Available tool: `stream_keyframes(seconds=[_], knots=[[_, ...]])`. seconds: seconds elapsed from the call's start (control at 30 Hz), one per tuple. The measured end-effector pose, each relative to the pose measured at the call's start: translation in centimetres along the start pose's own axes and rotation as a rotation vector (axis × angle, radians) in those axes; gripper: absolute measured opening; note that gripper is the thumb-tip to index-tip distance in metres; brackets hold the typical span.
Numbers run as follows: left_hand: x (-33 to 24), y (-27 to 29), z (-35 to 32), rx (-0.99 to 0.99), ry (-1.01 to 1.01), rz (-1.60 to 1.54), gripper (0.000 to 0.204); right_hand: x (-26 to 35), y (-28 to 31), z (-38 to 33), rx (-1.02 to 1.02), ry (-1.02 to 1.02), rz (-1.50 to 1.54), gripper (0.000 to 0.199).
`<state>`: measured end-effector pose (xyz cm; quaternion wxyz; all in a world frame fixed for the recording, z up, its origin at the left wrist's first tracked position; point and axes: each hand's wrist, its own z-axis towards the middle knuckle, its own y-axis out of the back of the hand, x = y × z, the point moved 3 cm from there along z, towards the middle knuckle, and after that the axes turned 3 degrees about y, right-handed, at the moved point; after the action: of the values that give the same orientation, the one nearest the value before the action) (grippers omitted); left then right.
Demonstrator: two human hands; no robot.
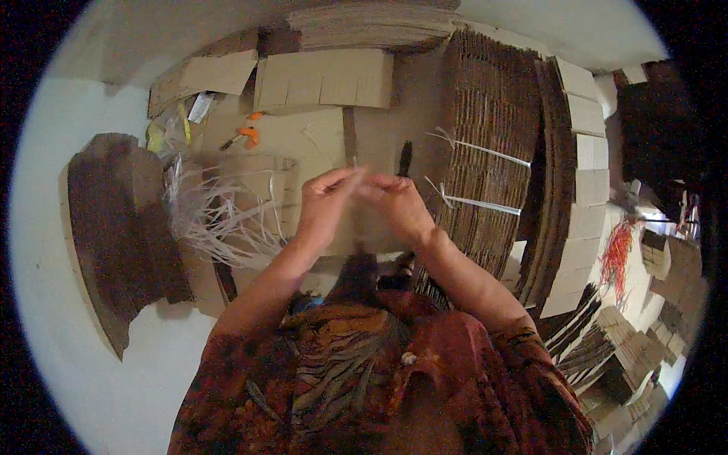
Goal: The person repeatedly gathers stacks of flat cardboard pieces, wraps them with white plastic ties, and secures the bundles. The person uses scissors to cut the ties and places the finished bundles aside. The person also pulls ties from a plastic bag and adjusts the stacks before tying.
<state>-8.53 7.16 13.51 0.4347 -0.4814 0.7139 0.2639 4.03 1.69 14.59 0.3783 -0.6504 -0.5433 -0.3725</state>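
My left hand and my right hand meet in front of me, fingertips pinched close together and slightly blurred. A thin pale strip shows at the fingertips; most of it is hidden by the fingers. To the left lies a loose heap of white plastic strips. On the right stands a bundle of folded brown cardboard, bound by a white tie and a second one nearer me, their loose ends knotted at its left side.
Orange-handled scissors lie on cardboard beyond the heap. A dark narrow object lies past my right hand. A large brown sheet stands at the left. More cardboard stacks line the back, and red strings hang far right.
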Motion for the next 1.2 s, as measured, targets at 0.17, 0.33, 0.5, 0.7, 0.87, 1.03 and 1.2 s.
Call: stream_keyframes(seconds=[0.17,0.33,0.5,0.7,0.87,1.03,1.2], knots=[[-2.2,-2.8,-2.9,0.055,-0.151,0.078,0.038,-3.4,2.5,-2.4,-0.214,0.166,0.291,0.016],[-5.2,-4.8,-3.9,0.357,-0.108,-0.412,0.078,-0.2,4.6,-7.1,-0.455,0.293,-0.115,0.013],[-6.5,-7.6,-5.9,0.348,-0.265,-0.422,0.084,1.4,3.5,-10.5,-0.547,0.384,-0.118,0.012],[-6.8,-9.9,-6.4,0.468,-0.258,-0.586,0.080,1.3,4.1,-12.3,-0.265,-0.015,0.409,0.016],[-6.5,-12.8,-7.4,0.227,-0.372,-0.460,0.070,0.0,4.5,-12.8,-0.323,0.083,0.466,0.017],[-5.1,-11.7,-9.7,0.196,-0.302,0.292,0.038,0.5,5.9,-13.9,-0.431,0.236,0.490,0.017],[-4.0,-12.1,-10.3,0.181,-0.332,0.029,0.018,1.5,5.9,-15.0,-0.499,0.180,0.453,0.013]])
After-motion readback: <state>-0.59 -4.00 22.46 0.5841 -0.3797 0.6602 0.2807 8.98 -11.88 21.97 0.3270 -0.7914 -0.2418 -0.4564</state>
